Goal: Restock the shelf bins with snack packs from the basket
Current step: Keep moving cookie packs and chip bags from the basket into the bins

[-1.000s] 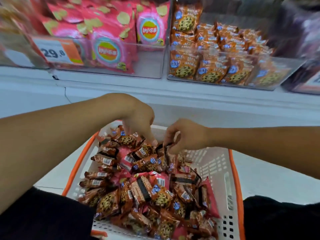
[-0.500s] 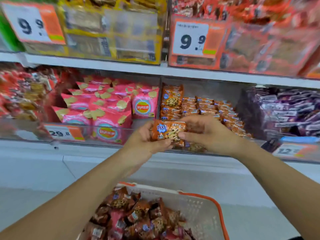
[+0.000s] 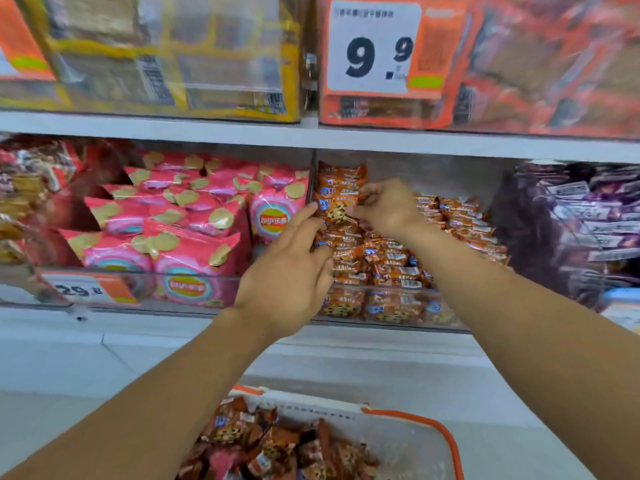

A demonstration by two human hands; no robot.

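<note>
Two hands meet at the far left of the cookie bin (image 3: 388, 308): the right hand (image 3: 388, 207) pinches a cookie pack (image 3: 335, 207) upright, long axis vertical, while the left hand (image 3: 287, 271), fingers straight, steadies its near-left side. The basket (image 3: 433, 427) sits below, nearer.

Above your right hand (image 3: 388, 209), open space runs under the upper shelf (image 3: 415, 142). Left of your left hand (image 3: 287, 271), the bin divider (image 3: 313, 174) blocks; below, cookie packs (image 3: 388, 265) fill the bin.
</note>
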